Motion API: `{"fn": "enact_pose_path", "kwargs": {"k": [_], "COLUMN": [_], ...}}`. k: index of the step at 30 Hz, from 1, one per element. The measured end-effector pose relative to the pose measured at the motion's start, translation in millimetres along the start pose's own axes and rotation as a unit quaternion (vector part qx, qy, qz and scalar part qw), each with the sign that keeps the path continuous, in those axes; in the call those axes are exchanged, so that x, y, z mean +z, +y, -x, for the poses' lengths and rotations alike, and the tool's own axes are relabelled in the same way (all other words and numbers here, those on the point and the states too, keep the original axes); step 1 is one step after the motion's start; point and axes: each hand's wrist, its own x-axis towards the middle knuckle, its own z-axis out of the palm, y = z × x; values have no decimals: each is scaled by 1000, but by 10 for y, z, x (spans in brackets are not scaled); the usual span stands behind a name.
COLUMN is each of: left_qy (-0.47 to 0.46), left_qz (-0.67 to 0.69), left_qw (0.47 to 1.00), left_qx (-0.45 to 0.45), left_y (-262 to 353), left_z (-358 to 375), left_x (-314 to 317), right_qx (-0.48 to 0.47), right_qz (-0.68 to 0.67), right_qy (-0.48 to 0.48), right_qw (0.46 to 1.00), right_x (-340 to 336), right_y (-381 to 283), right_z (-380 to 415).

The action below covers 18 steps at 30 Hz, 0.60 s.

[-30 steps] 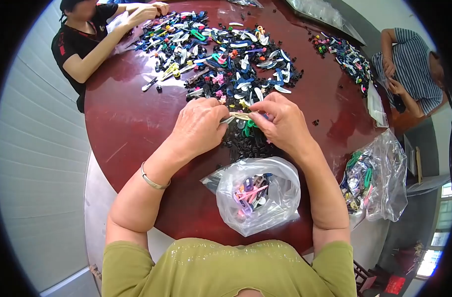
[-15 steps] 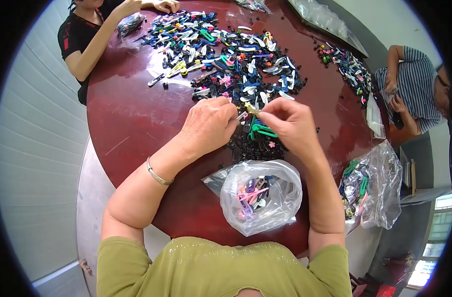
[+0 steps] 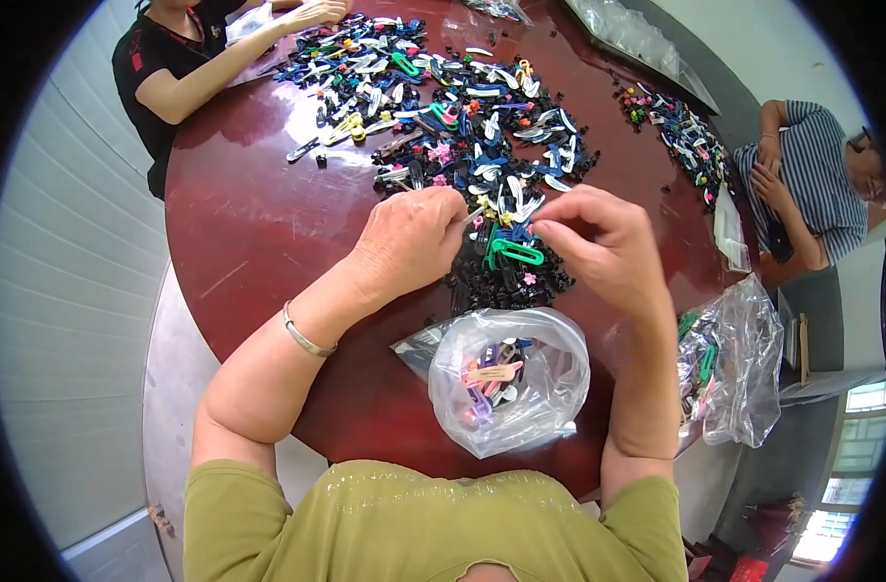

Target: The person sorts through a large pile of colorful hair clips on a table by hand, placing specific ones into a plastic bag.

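My left hand (image 3: 414, 238) is closed at the near edge of a pile of hair clips (image 3: 492, 145), pinching a slim, pale hair clip (image 3: 475, 214) between thumb and forefinger. To its right, my right hand (image 3: 603, 242) hovers with fingers curled and the thumb tip slightly apart from the forefinger; I see nothing held there. Between the hands lie a green hair clip (image 3: 517, 252), small yellow and pink pieces and many black claw clips (image 3: 492, 291). Below them stands an open clear plastic bag (image 3: 559, 398) with mixed clips inside, a beige hair clip (image 3: 492, 373) on top.
Another filled plastic bag (image 3: 754, 359) rests at the table's right edge. A person in black (image 3: 157, 82) works at the far left, and a person in stripes (image 3: 802, 165) sits at the right by a second clip pile (image 3: 695, 145). A tray of clear bags (image 3: 637, 48) is at the back.
My right hand has moved right, away from my left hand, and the yellowish piece it pinched is gone from it. A beige clip now shows in the bag. The person in black has shifted their arms.
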Motion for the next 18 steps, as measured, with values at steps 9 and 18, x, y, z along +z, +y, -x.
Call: {"fn": "enact_pose_path", "kwargs": {"k": [9,18], "left_qy": [-14,6], "left_qz": [-21,-36], "left_qw": [1000,999], "left_qx": [-6,-6], "left_y": [-26,-51], "left_z": [-3,-10], "left_x": [-2,-8], "right_qx": [-74,-42], "right_qz": [208,203], "right_qy": [-21,-34], "right_qw": [975,978], "right_x": [420,373], "right_y": [424,365], "right_z": [-12,-11]}}
